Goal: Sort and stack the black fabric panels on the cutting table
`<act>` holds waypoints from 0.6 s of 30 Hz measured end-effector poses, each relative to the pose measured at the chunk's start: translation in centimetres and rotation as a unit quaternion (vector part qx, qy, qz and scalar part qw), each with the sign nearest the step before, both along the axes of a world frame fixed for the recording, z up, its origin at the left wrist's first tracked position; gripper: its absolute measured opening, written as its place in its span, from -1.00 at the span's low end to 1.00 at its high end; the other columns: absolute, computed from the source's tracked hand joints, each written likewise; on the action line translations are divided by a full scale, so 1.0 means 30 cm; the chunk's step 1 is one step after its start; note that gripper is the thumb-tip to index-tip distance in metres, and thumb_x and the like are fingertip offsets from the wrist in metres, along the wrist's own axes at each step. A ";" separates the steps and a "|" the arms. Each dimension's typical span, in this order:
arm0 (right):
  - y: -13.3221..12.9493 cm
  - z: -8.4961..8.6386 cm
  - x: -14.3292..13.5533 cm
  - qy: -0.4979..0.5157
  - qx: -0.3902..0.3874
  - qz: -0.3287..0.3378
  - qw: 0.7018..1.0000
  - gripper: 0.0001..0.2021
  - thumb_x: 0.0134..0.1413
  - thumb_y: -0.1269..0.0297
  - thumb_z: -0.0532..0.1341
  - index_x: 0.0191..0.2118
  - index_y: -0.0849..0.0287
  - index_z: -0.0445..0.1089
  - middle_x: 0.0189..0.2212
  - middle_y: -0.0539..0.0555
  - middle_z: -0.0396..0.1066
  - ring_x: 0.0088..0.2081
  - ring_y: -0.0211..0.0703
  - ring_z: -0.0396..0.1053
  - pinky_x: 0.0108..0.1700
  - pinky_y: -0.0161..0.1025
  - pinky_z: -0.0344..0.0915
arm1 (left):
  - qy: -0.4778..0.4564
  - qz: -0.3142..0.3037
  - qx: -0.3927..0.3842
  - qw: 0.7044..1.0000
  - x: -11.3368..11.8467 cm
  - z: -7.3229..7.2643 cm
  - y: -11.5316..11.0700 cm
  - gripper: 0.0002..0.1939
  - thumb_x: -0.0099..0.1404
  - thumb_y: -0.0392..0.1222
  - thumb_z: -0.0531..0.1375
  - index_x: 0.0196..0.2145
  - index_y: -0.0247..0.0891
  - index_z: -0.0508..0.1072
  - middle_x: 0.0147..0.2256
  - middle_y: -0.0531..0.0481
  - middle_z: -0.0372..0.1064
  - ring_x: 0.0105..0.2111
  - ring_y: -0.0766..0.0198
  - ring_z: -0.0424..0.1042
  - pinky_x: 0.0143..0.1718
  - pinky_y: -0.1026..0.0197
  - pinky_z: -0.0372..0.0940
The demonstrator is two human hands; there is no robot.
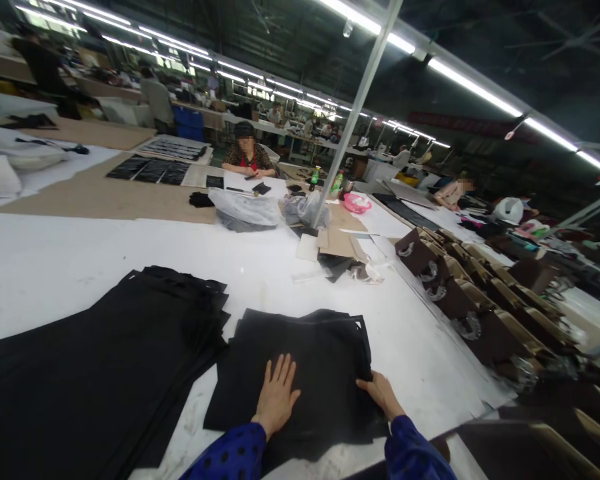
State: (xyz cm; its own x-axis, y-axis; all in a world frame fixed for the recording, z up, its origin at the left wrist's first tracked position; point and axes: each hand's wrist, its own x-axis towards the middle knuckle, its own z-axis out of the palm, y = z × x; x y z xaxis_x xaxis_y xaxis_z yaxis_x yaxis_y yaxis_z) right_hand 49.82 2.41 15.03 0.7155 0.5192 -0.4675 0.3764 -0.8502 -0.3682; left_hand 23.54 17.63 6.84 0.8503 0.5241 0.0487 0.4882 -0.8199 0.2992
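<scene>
A pile of flat black pieces (325,373), which look like cut fabric or soft sheet, lies in front of me on the white table (410,333). My left hand (276,397) rests palm down on top of it with the fingers stretched out. At the pile's right edge, my right hand (380,393) pinches the border, thumb on top and the other fingers partly hidden at the side. To the left spreads a larger stack of black pieces (105,360), its layers unevenly fanned; neither hand touches it.
Brown bags (460,300) stand in rows along the right side. Cardboard scraps (340,245), clear plastic bags (245,208) and a metal post (355,110) are ahead. A co-worker (249,157) sits across the table, near a pink basket (357,203) and green bottles (315,179).
</scene>
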 end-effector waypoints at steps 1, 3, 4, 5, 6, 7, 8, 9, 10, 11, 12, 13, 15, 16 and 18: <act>0.016 0.042 -0.005 0.009 0.013 0.007 1.000 -0.77 -0.07 0.26 0.17 -0.25 0.18 0.43 -0.28 0.10 0.53 -0.17 0.01 0.47 -0.13 -0.19 0.33 | 0.002 -0.016 -0.022 1.000 -0.017 0.014 0.002 -0.39 0.30 -0.13 0.00 0.28 -0.26 0.03 0.32 -0.17 -0.21 0.32 -0.06 -0.23 0.26 -0.30 -0.20; 0.064 0.145 -0.044 0.032 0.058 0.025 0.997 -0.72 -0.09 0.25 0.17 -0.19 0.19 0.42 -0.28 0.07 0.53 -0.19 -0.01 0.47 -0.15 -0.20 0.34 | 0.000 -0.060 -0.071 0.996 -0.069 0.042 0.003 -0.37 0.30 -0.12 0.02 0.29 -0.21 0.01 0.33 -0.13 -0.23 0.32 -0.04 -0.25 0.26 -0.30 -0.22; 0.097 0.201 -0.083 0.040 0.086 0.039 0.995 -0.69 -0.09 0.25 0.17 -0.16 0.20 0.41 -0.26 0.06 0.53 -0.18 -0.01 0.47 -0.15 -0.20 0.34 | -0.002 -0.087 -0.099 0.991 -0.103 0.055 0.000 -0.37 0.29 -0.11 0.03 0.29 -0.18 -0.01 0.33 -0.10 -0.24 0.32 -0.03 -0.26 0.27 -0.29 -0.23; 0.135 0.254 -0.135 0.046 0.118 0.058 0.990 -0.66 -0.09 0.26 0.17 -0.13 0.21 0.40 -0.25 0.07 0.53 -0.18 0.00 0.46 -0.15 -0.20 0.33 | -0.003 -0.115 -0.130 0.985 -0.142 0.065 -0.004 -0.35 0.29 -0.11 0.04 0.30 -0.16 -0.02 0.33 -0.08 -0.24 0.32 -0.01 -0.26 0.27 -0.28 -0.24; 0.177 0.300 -0.199 0.038 0.137 0.085 0.986 -0.65 -0.09 0.26 0.17 -0.11 0.21 0.39 -0.24 0.08 0.52 -0.17 0.01 0.46 -0.15 -0.19 0.32 | 0.000 -0.141 -0.163 0.976 -0.186 0.074 -0.008 -0.33 0.27 -0.11 0.06 0.30 -0.13 -0.03 0.33 -0.06 -0.23 0.32 0.00 -0.26 0.28 -0.27 -0.24; 0.223 0.337 -0.271 0.022 0.142 0.114 0.983 -0.65 -0.10 0.28 0.17 -0.12 0.22 0.39 -0.23 0.10 0.52 -0.17 0.02 0.45 -0.15 -0.19 0.31 | 0.004 -0.162 -0.197 0.967 -0.232 0.079 -0.012 -0.32 0.25 -0.12 0.09 0.29 -0.10 -0.02 0.33 -0.03 -0.21 0.32 0.00 -0.24 0.28 -0.27 -0.24; 0.268 0.364 -0.345 0.006 0.143 0.144 0.979 -0.67 -0.10 0.31 0.16 -0.13 0.21 0.40 -0.23 0.11 0.51 -0.17 0.01 0.44 -0.15 -0.20 0.30 | 0.010 -0.177 -0.231 0.957 -0.281 0.081 -0.016 -0.31 0.23 -0.12 0.12 0.28 -0.07 0.01 0.32 -0.01 -0.18 0.32 -0.01 -0.21 0.28 -0.27 -0.24; 0.312 0.380 -0.417 -0.009 0.143 0.168 0.975 -0.69 -0.09 0.33 0.15 -0.14 0.20 0.40 -0.24 0.12 0.51 -0.17 0.00 0.44 -0.14 -0.21 0.28 | 0.012 -0.182 -0.262 0.948 -0.333 0.080 -0.017 -0.32 0.22 -0.11 0.13 0.27 -0.05 0.05 0.31 0.00 -0.12 0.31 -0.01 -0.16 0.28 -0.25 -0.21; 0.350 0.387 -0.482 -0.017 0.140 0.187 0.972 -0.71 -0.08 0.34 0.15 -0.16 0.19 0.41 -0.25 0.13 0.51 -0.18 0.00 0.44 -0.15 -0.22 0.27 | 0.005 -0.171 -0.288 0.942 -0.385 0.076 -0.015 -0.37 0.23 -0.09 0.13 0.24 -0.03 0.11 0.29 0.01 -0.03 0.29 0.01 -0.09 0.28 -0.21 -0.15; 0.382 0.388 -0.534 -0.018 0.140 0.199 0.970 -0.73 -0.08 0.35 0.15 -0.18 0.19 0.41 -0.27 0.13 0.51 -0.19 -0.01 0.44 -0.16 -0.23 0.26 | -0.013 -0.141 -0.305 0.942 -0.439 0.071 -0.009 -0.46 0.26 -0.05 0.10 0.20 -0.02 0.20 0.25 0.01 0.09 0.27 0.04 -0.01 0.27 -0.14 -0.06; 0.406 0.385 -0.571 -0.011 0.143 0.205 0.968 -0.74 -0.08 0.35 0.16 -0.19 0.18 0.42 -0.28 0.12 0.51 -0.20 -0.01 0.44 -0.17 -0.23 0.26 | -0.042 -0.090 -0.311 0.945 -0.493 0.064 0.002 -0.54 0.29 -0.01 0.06 0.14 -0.02 0.29 0.19 0.00 0.20 0.24 0.07 0.08 0.25 -0.06 0.04; 0.421 0.381 -0.592 0.003 0.150 0.206 0.967 -0.75 -0.09 0.36 0.16 -0.21 0.18 0.42 -0.29 0.11 0.51 -0.21 -0.01 0.44 -0.18 -0.23 0.26 | -0.079 -0.019 -0.303 0.949 -0.545 0.060 0.018 -0.59 0.32 0.03 0.01 0.07 -0.03 0.37 0.13 -0.02 0.30 0.20 0.09 0.17 0.22 0.01 0.13; 0.429 0.380 -0.584 0.047 0.176 0.191 0.964 -0.75 -0.11 0.36 0.16 -0.23 0.19 0.42 -0.31 0.09 0.51 -0.22 0.00 0.44 -0.18 -0.20 0.27 | -0.156 0.146 -0.256 0.943 -0.637 0.060 0.063 -0.59 0.33 0.09 -0.04 -0.06 -0.10 0.46 0.00 -0.09 0.41 0.10 0.08 0.30 0.15 0.04 0.22; 0.424 0.387 -0.562 0.078 0.193 0.175 0.962 -0.74 -0.13 0.35 0.17 -0.23 0.20 0.42 -0.32 0.08 0.51 -0.23 0.00 0.43 -0.17 -0.19 0.28 | -0.184 0.217 -0.231 0.931 -0.672 0.066 0.088 -0.57 0.32 0.11 -0.03 -0.10 -0.14 0.47 -0.04 -0.12 0.43 0.06 0.04 0.34 0.13 0.00 0.24; 0.410 0.423 -0.503 0.151 0.227 0.123 0.954 -0.73 -0.14 0.29 0.21 -0.23 0.23 0.42 -0.35 0.07 0.51 -0.26 0.02 0.44 -0.19 -0.16 0.31 | -0.210 0.298 -0.222 0.904 -0.705 0.086 0.131 -0.55 0.28 0.14 0.01 -0.11 -0.21 0.46 -0.07 -0.17 0.42 0.01 0.00 0.36 0.11 -0.06 0.23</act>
State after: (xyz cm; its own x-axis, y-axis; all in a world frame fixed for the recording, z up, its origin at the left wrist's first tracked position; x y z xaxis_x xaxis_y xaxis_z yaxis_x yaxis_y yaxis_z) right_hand 34.74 14.70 27.71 0.4152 0.8518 -0.3194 0.3622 -0.4768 -0.8009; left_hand 2.40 21.55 9.40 0.3657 0.9304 -0.0264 0.5713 -0.2020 0.7955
